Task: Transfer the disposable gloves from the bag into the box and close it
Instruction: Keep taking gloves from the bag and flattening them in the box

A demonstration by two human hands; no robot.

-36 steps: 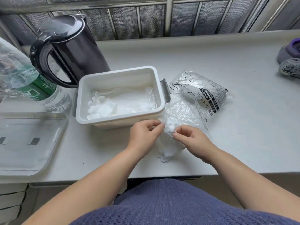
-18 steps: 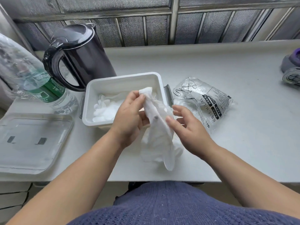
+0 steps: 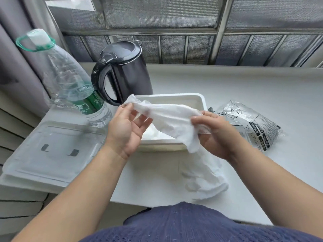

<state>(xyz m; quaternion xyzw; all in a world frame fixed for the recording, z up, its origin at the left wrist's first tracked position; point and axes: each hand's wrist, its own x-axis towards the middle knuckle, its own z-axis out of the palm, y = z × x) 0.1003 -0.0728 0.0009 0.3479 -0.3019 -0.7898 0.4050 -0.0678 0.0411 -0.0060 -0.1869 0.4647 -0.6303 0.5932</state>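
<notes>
Nearest us, a loose tail of the thin, translucent white plastic disposable gloves (image 3: pixel 174 119) hangs down to the pale grey surface (image 3: pixel 244 88), close to its front edge. Above it the left hand (image 3: pixel 125 126) pinches one end of the bunch between thumb and forefinger. The right hand (image 3: pixel 215 133) curls its fingers round the other end, and the stretch between them hangs over the white rectangular plastic box (image 3: pixel 157 144).

We judge that tail the risk. The slippery film (it clings and slides by turns) could slip off the edge, or drape over the rim and foul the closing.

The crinkled clear printed bag (image 3: pixel 253 126) lies just right of the box. To the left lies the clear flat lid (image 3: pixel 52 151). Behind it stand a large clear water bottle (image 3: pixel 70 81) and a black electric kettle (image 3: pixel 129 74), which crowd the box's far-left corner.
</notes>
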